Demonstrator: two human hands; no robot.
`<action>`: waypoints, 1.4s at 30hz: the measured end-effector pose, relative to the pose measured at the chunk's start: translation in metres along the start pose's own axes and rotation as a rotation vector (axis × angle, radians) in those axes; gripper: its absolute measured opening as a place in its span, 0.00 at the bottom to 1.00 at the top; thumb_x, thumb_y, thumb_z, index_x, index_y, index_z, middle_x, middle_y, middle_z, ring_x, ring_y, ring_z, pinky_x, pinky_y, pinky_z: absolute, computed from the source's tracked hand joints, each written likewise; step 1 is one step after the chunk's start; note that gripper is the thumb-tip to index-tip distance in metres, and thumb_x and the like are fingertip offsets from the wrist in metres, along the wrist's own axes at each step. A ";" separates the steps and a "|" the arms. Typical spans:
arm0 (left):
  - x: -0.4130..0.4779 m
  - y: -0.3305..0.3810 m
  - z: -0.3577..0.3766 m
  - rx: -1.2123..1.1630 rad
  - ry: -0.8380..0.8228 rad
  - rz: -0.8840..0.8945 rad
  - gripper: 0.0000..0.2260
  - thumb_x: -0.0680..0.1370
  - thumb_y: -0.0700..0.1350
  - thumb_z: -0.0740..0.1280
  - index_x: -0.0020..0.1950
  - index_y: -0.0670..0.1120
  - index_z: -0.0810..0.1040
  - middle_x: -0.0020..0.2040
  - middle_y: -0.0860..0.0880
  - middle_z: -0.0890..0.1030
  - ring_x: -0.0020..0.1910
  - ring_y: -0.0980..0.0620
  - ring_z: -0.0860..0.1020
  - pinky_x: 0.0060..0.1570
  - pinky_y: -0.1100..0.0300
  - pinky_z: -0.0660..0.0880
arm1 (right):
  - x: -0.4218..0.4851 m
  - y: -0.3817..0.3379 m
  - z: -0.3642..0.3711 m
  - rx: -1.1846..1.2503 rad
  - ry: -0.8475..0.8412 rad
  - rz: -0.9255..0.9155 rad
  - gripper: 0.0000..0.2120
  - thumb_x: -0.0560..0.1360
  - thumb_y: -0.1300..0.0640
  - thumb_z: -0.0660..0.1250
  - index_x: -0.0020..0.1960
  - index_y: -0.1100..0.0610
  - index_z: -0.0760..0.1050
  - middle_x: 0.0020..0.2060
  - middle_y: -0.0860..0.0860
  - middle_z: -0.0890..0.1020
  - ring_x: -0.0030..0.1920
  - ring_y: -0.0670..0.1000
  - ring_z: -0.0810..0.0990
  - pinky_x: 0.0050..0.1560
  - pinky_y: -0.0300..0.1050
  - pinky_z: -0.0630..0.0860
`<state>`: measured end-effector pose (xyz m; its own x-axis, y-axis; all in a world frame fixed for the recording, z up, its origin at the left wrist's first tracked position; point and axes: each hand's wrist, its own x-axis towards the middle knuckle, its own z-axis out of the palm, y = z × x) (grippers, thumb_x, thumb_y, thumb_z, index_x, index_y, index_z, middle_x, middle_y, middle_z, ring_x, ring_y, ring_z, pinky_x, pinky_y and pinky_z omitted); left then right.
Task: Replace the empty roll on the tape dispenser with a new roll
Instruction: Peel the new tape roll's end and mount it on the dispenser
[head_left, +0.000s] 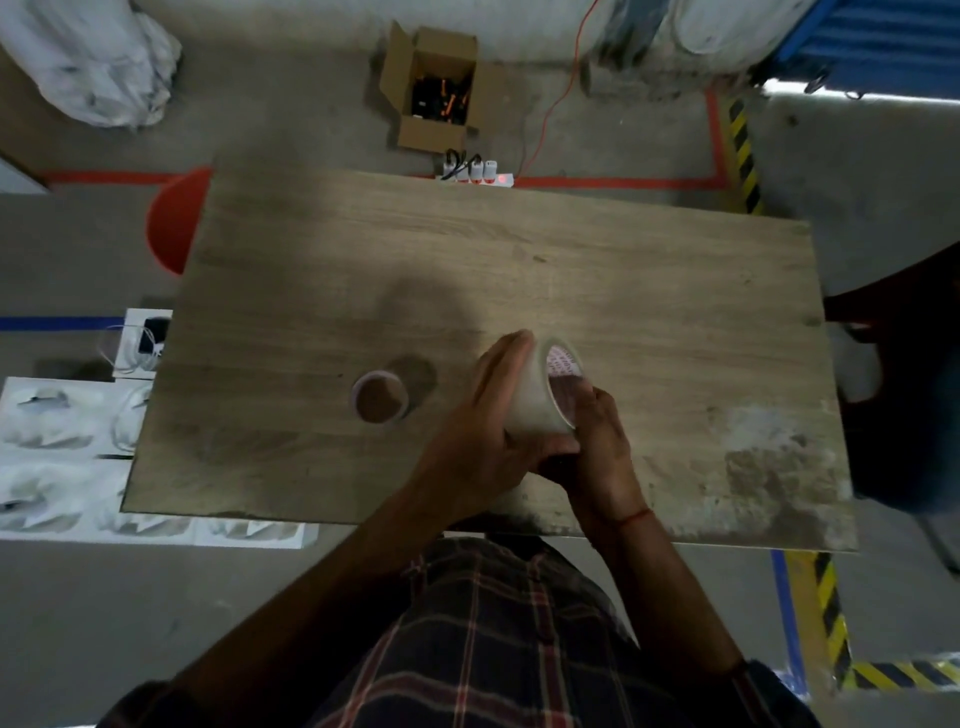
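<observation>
A full roll of pale tape (535, 400), its core printed in red, is tilted on edge above the wooden table (571, 270). My left hand (483, 431) wraps its outer face from the left. My right hand (597, 441) grips it from the right, with fingers reaching into the core. A dark part, perhaps the dispenser, shows only as a sliver (558, 460) between my hands, mostly hidden. The empty cardboard core (380, 396) lies flat on the table, left of my hands.
An open cardboard box (434, 88) and a power strip (475, 174) sit on the floor beyond the table. A red stool (174, 223) stands at the far-left corner. White boxes (62, 457) lie on the floor to the left. A dark chair (904, 405) is at the right edge.
</observation>
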<state>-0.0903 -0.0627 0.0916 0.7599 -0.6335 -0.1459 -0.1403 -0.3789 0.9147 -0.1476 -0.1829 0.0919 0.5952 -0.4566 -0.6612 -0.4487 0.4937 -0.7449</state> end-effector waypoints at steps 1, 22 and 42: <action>0.001 0.001 -0.005 -0.015 -0.015 -0.021 0.47 0.69 0.63 0.72 0.80 0.46 0.55 0.80 0.49 0.57 0.77 0.57 0.57 0.72 0.72 0.58 | -0.001 -0.003 -0.005 -0.075 -0.060 0.024 0.19 0.80 0.45 0.63 0.64 0.57 0.70 0.57 0.56 0.80 0.52 0.57 0.85 0.42 0.56 0.84; -0.013 0.016 0.007 0.008 0.261 0.344 0.30 0.69 0.43 0.79 0.65 0.30 0.75 0.69 0.36 0.75 0.70 0.47 0.75 0.67 0.54 0.74 | 0.011 -0.009 -0.031 -0.309 -0.110 -0.535 0.11 0.82 0.51 0.58 0.51 0.58 0.74 0.39 0.43 0.78 0.38 0.42 0.75 0.41 0.42 0.71; -0.017 0.024 -0.010 0.018 -0.025 0.296 0.40 0.69 0.51 0.77 0.76 0.38 0.65 0.78 0.45 0.65 0.78 0.53 0.63 0.73 0.49 0.68 | 0.001 -0.012 -0.039 -0.416 -0.161 -0.661 0.09 0.81 0.56 0.58 0.54 0.61 0.73 0.41 0.54 0.81 0.38 0.45 0.80 0.40 0.38 0.77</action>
<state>-0.0999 -0.0543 0.1195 0.6684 -0.7346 0.1164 -0.3645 -0.1872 0.9122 -0.1679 -0.2182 0.0973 0.8998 -0.4300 -0.0734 -0.1622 -0.1737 -0.9713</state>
